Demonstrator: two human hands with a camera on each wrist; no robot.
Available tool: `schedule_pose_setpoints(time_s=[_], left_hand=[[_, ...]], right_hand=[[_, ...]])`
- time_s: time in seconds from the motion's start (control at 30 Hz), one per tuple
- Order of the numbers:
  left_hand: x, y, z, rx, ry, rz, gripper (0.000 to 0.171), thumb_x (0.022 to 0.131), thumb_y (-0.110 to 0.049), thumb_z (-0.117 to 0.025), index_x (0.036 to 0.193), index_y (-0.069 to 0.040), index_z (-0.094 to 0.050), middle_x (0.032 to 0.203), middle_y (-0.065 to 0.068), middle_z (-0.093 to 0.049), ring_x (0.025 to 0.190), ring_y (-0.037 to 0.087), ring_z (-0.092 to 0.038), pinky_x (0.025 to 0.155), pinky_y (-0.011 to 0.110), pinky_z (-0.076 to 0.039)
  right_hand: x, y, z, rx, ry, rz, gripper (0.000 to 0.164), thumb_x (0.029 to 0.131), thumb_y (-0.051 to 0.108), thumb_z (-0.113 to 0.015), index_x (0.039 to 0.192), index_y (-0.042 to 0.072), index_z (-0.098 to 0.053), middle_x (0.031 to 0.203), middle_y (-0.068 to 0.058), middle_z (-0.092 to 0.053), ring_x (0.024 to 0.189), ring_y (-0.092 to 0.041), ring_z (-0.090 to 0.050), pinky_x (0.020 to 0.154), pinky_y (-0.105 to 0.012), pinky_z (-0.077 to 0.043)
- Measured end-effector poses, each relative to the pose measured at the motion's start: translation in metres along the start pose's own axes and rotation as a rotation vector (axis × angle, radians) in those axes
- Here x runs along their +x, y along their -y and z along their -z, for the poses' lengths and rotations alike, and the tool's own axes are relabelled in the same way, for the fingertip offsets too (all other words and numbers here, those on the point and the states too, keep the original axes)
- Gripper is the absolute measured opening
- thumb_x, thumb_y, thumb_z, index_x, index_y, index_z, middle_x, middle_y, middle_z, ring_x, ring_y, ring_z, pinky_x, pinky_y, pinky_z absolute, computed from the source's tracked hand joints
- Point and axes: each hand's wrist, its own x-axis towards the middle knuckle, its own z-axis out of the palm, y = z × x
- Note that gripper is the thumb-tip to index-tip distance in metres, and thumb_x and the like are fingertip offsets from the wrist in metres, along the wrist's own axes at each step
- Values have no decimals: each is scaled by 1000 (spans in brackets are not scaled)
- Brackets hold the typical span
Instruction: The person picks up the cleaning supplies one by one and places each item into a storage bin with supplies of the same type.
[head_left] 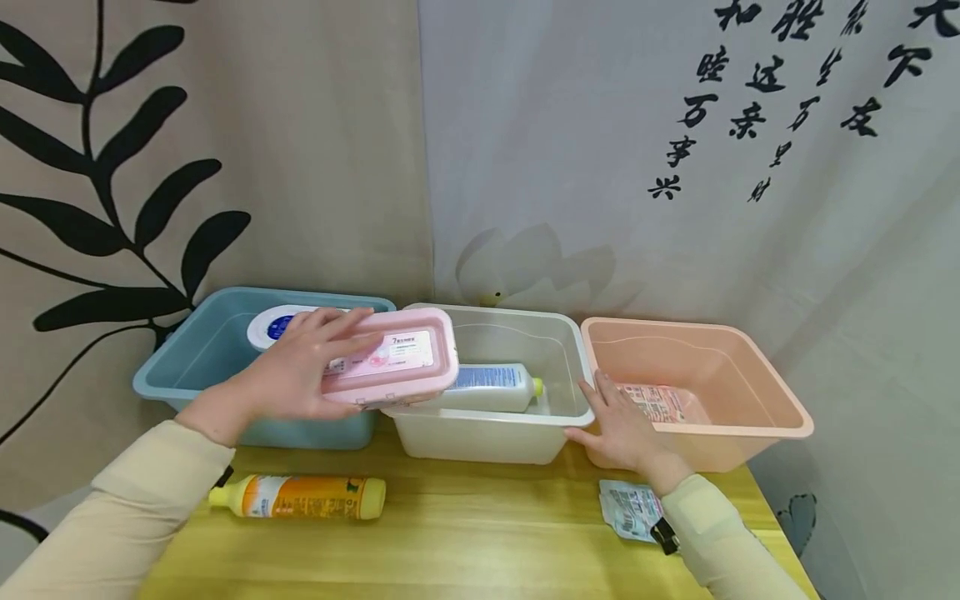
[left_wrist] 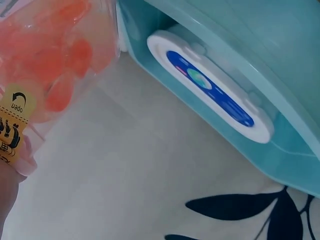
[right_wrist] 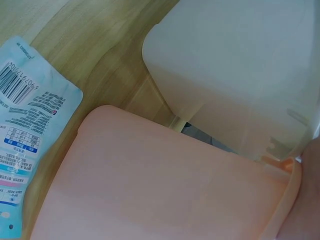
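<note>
My left hand [head_left: 288, 375] grips a pink pack of wet wipes [head_left: 405, 358], thumb below and fingers over its lid. The pack is held above the adjoining edges of the blue bin [head_left: 168, 396] and the white bin [head_left: 487, 437]. In the left wrist view the pack's side [left_wrist: 65, 55] shows an orange-red print and an "open" tab. My right hand [head_left: 626, 429] rests, fingers spread, on the rims where the white bin meets the orange bin [head_left: 720, 454]. Part of that hand [right_wrist: 305, 200] appears at the right wrist view's edge.
A white-lidded pack [left_wrist: 210, 90] lies in the blue bin, a white bottle [head_left: 487, 400] in the white bin, a red-printed packet [head_left: 652, 402] in the orange bin. An orange bottle [head_left: 300, 497] and a light-blue pouch [head_left: 628, 510] lie on the wooden table [head_left: 465, 533]. Curtains hang behind.
</note>
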Motion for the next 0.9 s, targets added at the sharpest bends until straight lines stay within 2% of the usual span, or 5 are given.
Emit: schedule_pose_setpoints(time_s=[0.23, 0.33, 0.63, 0.9], left_hand=[[-5, 15, 4, 42, -75, 9, 79, 61, -41, -80, 129, -8, -56, 143, 20, -41, 116, 34, -39, 88, 53, -30], [-8, 20, 5, 55, -85, 23, 79, 61, -41, -80, 128, -7, -57, 143, 20, -41, 115, 34, -38, 87, 52, -29], [-19, 28, 7, 97, -98, 51, 77, 60, -40, -82, 125, -6, -59, 140, 22, -42, 113, 36, -39, 86, 52, -28], [-28, 31, 9, 123, -76, 117, 78, 61, -41, -81, 126, -6, -58, 141, 23, -40, 114, 39, -38, 87, 55, -28]], right_hand=[[-2, -3, -1, 0, -8, 12, 85, 85, 59, -53, 147, 6, -28, 154, -25, -16, 140, -42, -20, 110, -57, -26], [-4, -4, -2, 2, -23, 19, 85, 85, 58, -53, 146, 5, -29, 153, -27, -17, 140, -42, -22, 109, -57, -27], [-6, -5, 1, 2, -7, 16, 85, 85, 58, -54, 147, 6, -28, 153, -26, -16, 140, -42, -21, 111, -56, -25], [-9, -5, 1, -5, -5, 30, 85, 85, 58, -54, 146, 6, -29, 153, -26, -17, 140, -42, -23, 110, -56, -26]])
